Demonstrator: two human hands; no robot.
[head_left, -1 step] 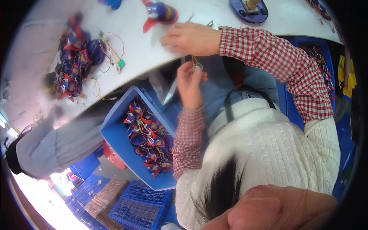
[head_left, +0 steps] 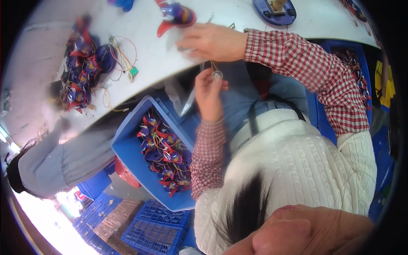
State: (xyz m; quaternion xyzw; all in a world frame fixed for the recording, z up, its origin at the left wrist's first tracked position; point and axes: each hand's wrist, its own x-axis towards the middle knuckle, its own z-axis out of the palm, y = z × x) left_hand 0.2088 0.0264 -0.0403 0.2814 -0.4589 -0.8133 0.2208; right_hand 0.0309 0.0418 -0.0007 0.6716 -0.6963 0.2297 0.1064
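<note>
At the near edge of a white tabletop (head_left: 151, 59), a worker's left hand (head_left: 209, 94) pinches a small, clear, round disc (head_left: 217, 75) between thumb and fingers, just off that edge, with thin yellowish wires (head_left: 213, 65) rising from it toward the right hand (head_left: 213, 41). The right hand is over the tabletop's edge, its bent fingers blurred; whether they grasp anything, one cannot tell. Bare tabletop opens to the left of that hand.

Just beyond the right hand on the tabletop lies a glossy dark-blue, red and white plastic piece (head_left: 177, 15), closing off the way on that side. An oval purple-blue base (head_left: 289, 16) sits at the tabletop's far side. A heap of blue-and-red plastic pieces (head_left: 83, 68) trailing wires covers the tabletop's left part, a small green rectangular part (head_left: 134, 71) beside it.

The tabletop's surface is smooth and pale. Below its near edge stands a light-blue plastic bin (head_left: 129, 148) of similar pieces; past its left part is a person in grey (head_left: 74, 161), and farther below sit blue lattice crates (head_left: 151, 229).
</note>
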